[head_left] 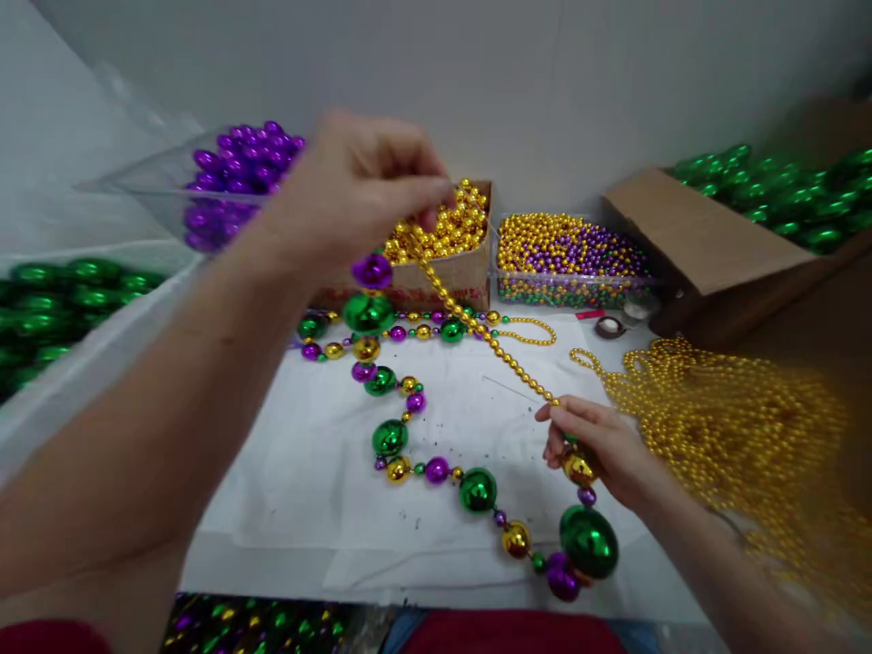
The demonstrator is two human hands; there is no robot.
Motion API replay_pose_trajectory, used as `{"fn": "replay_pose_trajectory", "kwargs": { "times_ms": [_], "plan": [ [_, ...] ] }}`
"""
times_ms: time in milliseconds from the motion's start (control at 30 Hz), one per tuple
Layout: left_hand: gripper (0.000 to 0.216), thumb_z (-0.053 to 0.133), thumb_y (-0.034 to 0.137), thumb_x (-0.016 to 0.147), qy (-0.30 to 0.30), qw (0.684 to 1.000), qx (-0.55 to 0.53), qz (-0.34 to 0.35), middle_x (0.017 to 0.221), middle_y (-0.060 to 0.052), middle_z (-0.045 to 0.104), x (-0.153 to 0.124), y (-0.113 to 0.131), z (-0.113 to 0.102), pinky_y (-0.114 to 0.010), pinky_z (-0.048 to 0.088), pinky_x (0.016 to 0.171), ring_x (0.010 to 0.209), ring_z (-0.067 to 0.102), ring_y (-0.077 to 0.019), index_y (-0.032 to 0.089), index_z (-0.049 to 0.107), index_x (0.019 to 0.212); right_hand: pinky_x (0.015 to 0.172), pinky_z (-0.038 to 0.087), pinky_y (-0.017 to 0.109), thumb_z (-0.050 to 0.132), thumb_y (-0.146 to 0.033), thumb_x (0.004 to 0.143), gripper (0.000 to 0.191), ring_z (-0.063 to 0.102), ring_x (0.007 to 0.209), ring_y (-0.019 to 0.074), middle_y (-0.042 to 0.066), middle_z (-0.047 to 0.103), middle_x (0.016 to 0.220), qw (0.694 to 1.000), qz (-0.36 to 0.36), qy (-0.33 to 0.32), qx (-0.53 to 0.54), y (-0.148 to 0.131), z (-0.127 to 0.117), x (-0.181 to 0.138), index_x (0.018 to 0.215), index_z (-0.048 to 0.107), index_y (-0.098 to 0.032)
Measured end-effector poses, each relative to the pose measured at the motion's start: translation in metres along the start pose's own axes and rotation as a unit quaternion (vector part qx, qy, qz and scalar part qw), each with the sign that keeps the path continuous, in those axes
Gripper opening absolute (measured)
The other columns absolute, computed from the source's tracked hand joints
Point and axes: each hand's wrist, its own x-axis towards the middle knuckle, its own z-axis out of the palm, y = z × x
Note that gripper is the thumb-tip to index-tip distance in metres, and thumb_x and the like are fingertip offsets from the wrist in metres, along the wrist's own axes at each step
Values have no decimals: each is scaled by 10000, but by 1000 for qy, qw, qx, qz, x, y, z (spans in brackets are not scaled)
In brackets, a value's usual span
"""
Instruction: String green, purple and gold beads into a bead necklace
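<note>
My left hand (pixel 361 195) is raised over the table's back, fingers pinched on the upper end of a thin gold bead strand (pixel 477 327). That strand runs down to my right hand (pixel 599 450), which pinches its lower end together with a gold ball of a big necklace (pixel 436 470). The necklace of green, gold and purple balls lies looped on the white tabletop (pixel 306 490). A purple ball and a green ball (pixel 368 312) hang just under my left hand.
A clear tub of purple balls (pixel 232 177) stands back left, a cardboard box of gold balls (pixel 453 245) and a tray of mixed small beads (pixel 569 259) behind. Green balls fill a bin (pixel 61 300) left and a box (pixel 769 195) right. Gold strands (pixel 736 427) pile right.
</note>
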Motion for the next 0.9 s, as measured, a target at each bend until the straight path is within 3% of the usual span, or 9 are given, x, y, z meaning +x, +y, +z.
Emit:
{"fn": "replay_pose_trajectory", "kwargs": {
  "times_ms": [133, 267, 333, 467, 533, 600, 700, 800, 900],
  "plan": [
    [145, 559, 156, 803, -119, 991, -54, -21, 578, 23, 573, -8, -14, 63, -212, 349, 543, 539, 469, -61, 123, 641, 688, 617, 472, 309, 574, -531, 777, 371, 603, 618, 178, 7, 595, 613, 989, -15, 93, -113, 47, -34, 29, 833, 621, -168],
    [153, 540, 179, 810, -199, 972, -102, -70, 592, 15, 583, -29, -16, 99, -207, 335, 533, 538, 467, -67, 129, 653, 720, 829, 444, 353, 572, -493, 760, 343, 607, 910, 236, 74, 684, 909, 960, -55, 156, -224, 59, -70, 36, 861, 672, -181],
    [161, 528, 188, 813, -233, 958, -136, -96, 606, 15, 589, -43, -15, 110, -204, 342, 541, 550, 479, -72, 132, 646, 720, 842, 432, 352, 540, -473, 779, 331, 594, 941, 242, 80, 677, 969, 941, -57, 183, -278, 56, -91, 25, 875, 672, -185],
    [191, 523, 229, 815, -273, 918, -226, -176, 613, 14, 588, -68, -20, 132, -206, 358, 551, 561, 494, -82, 136, 615, 676, 706, 426, 354, 526, -392, 796, 232, 590, 742, 237, 63, 662, 772, 903, -14, 204, -378, 61, -130, -25, 745, 654, -205],
    [176, 545, 246, 801, -280, 888, -280, -234, 601, 13, 586, -78, -26, 142, -205, 356, 550, 559, 491, -83, 136, 616, 684, 658, 412, 366, 539, -310, 780, 189, 576, 667, 245, 75, 648, 699, 876, 24, 201, -438, 77, -144, -56, 660, 644, -208],
    [152, 572, 254, 775, -283, 847, -335, -300, 574, 13, 576, -84, -35, 151, -193, 320, 513, 527, 458, -74, 132, 627, 702, 686, 430, 369, 483, -199, 775, 195, 604, 728, 254, 97, 665, 784, 787, 40, 193, -584, 102, -153, -85, 721, 670, -214],
    [130, 611, 248, 731, -292, 779, -403, -382, 556, 11, 569, -86, -48, 159, -188, 178, 426, 445, 351, -47, 122, 638, 717, 722, 451, 380, 525, -125, 711, 223, 615, 794, 273, 107, 668, 869, 702, -8, 197, -685, 137, -161, -114, 850, 670, -222],
    [114, 645, 224, 702, -303, 725, -454, -420, 574, 0, 581, -85, -59, 162, -210, 70, 403, 398, 251, -23, 110, 635, 705, 721, 457, 403, 510, -113, 716, 275, 605, 786, 286, 107, 653, 872, 662, -42, 220, -715, 156, -159, -125, 928, 640, -231],
    [105, 663, 200, 701, -309, 696, -483, -432, 586, -13, 591, -84, -64, 164, -213, 43, 396, 387, 227, -11, 97, 643, 711, 753, 452, 438, 502, -126, 719, 304, 601, 826, 313, 114, 645, 896, 660, -58, 231, -713, 157, -153, -124, 968, 622, -252]
  ]
}}
